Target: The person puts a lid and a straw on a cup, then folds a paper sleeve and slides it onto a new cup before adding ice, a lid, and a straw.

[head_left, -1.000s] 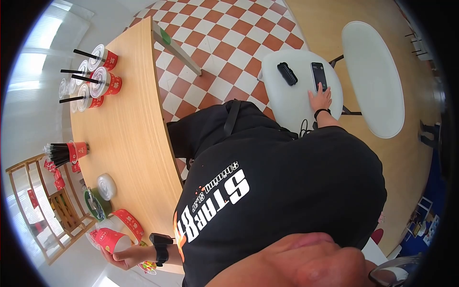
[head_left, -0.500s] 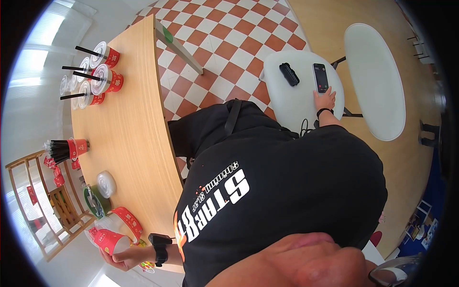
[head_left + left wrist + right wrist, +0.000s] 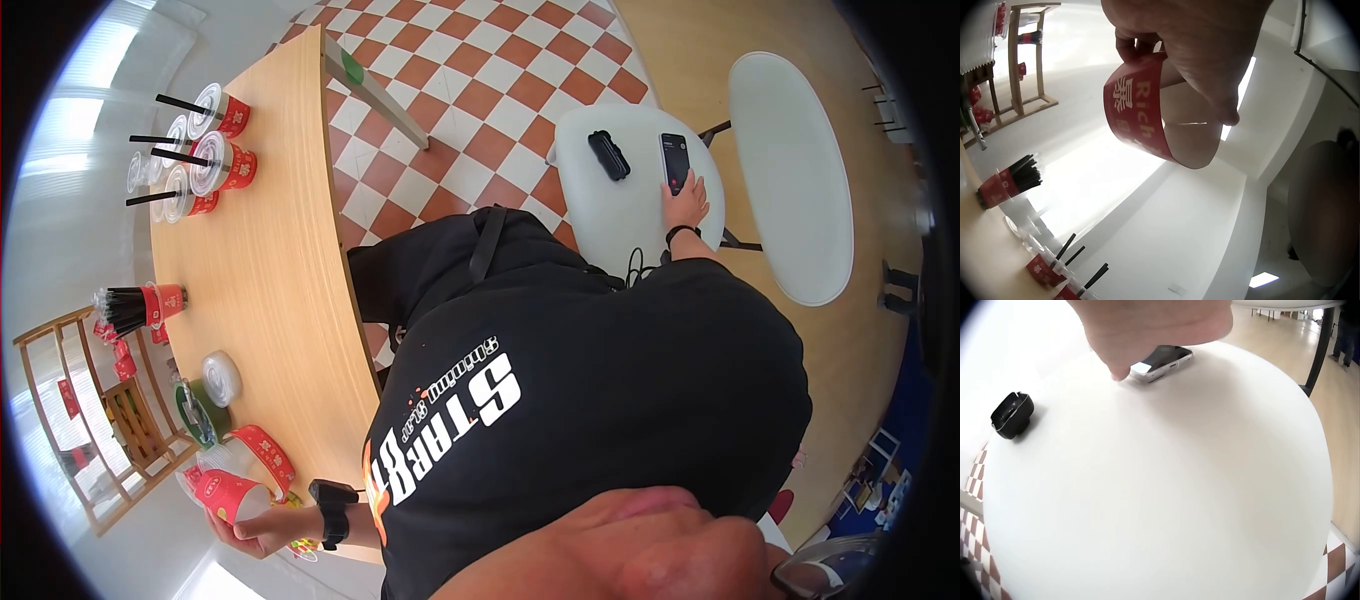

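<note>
My left hand [image 3: 262, 530] holds a red paper cup sleeve [image 3: 222, 495] beside the table's near end. In the left wrist view the sleeve [image 3: 1132, 103] is a hollow band with gold and white lettering and a pale inside, pinched at its edge by thumb and fingers. My right hand [image 3: 686, 205] reaches over a white chair seat [image 3: 610, 225], its fingers extended onto the lower end of a smartphone [image 3: 674, 158] with a lit dark screen. In the right wrist view the hand hides part of the phone [image 3: 1169, 361], and the thumb tip points down beside it.
On the wooden table [image 3: 270, 260] stand several lidded cups [image 3: 238, 168] with black straws, a red cup of straws [image 3: 165, 303], stacked lids [image 3: 221, 378] and a green container [image 3: 205, 412]. A black case [image 3: 609, 155] lies near the phone. A wooden rack [image 3: 60, 400] stands beyond.
My right hand has shifted slightly, its fingers drawn together at the phone's lower end. The left hand keeps the sleeve almost in the same place. The view has shifted a little.
</note>
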Available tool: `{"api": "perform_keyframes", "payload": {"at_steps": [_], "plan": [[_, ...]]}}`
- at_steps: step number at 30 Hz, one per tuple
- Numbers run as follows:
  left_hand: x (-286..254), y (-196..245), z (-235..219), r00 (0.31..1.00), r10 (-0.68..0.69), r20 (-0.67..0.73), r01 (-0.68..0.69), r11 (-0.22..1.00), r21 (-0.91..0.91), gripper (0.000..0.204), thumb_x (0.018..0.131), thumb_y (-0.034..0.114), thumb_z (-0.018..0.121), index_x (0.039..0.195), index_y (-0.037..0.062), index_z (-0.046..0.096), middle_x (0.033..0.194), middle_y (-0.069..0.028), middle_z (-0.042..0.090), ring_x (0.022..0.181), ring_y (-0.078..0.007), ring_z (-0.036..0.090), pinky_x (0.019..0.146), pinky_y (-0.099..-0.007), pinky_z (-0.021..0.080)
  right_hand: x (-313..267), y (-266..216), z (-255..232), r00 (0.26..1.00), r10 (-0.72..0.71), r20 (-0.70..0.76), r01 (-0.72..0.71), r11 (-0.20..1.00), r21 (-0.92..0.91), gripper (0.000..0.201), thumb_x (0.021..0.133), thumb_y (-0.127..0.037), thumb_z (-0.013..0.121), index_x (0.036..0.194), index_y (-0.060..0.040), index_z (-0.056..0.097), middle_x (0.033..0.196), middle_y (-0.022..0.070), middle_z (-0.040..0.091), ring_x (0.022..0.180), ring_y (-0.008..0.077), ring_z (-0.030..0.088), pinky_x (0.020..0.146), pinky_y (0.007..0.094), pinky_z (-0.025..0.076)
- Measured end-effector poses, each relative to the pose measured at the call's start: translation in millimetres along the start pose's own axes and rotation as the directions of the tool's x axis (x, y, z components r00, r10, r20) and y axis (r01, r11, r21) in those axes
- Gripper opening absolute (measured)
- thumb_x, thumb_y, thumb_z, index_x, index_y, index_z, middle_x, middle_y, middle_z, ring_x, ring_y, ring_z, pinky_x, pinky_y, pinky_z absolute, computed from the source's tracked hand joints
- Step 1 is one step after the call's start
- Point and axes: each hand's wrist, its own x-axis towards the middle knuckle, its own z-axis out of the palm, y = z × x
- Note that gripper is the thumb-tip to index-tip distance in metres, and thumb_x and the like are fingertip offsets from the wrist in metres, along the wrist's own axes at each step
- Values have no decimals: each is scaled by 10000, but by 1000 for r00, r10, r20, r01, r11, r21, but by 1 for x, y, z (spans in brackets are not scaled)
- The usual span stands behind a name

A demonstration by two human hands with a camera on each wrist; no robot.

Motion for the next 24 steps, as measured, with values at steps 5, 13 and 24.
{"api": "perform_keyframes", "payload": {"at_steps": [5, 13, 24], "plan": [[4, 11, 4, 1000, 29, 1, -29, 999, 17, 533, 1035, 426, 478, 1111, -70, 658, 1105, -151, 681, 979, -251, 649, 883, -374, 523, -20, 9, 11, 994, -112, -2, 111, 986, -125, 610, 885, -441, 650, 1425, -220, 472, 1556, 127, 336, 1436, 281, 305, 1146, 601, 226], [17, 19, 16, 996, 90, 1, -90, 996, 17, 552, 1036, 438, 471, 1087, -78, 661, 1081, -155, 686, 955, -252, 652, 854, -373, 536, 6, -9, 14, 993, -92, -71, 95, 995, 38, 767, 851, -514, 663, 1504, -241, 366, 1583, 151, 277, 1446, 330, 277, 1154, 585, 215], [17, 26, 21, 996, 81, 28, -81, 996, 29, 536, 1041, 420, 467, 1099, -78, 656, 1090, -162, 681, 956, -250, 649, 846, -365, 540, 16, 15, 16, 999, 46, -30, -43, 996, 80, 949, 755, -579, 729, 1480, -89, 360, 1541, 196, 326, 1429, 346, 302, 1158, 512, 251]]}}
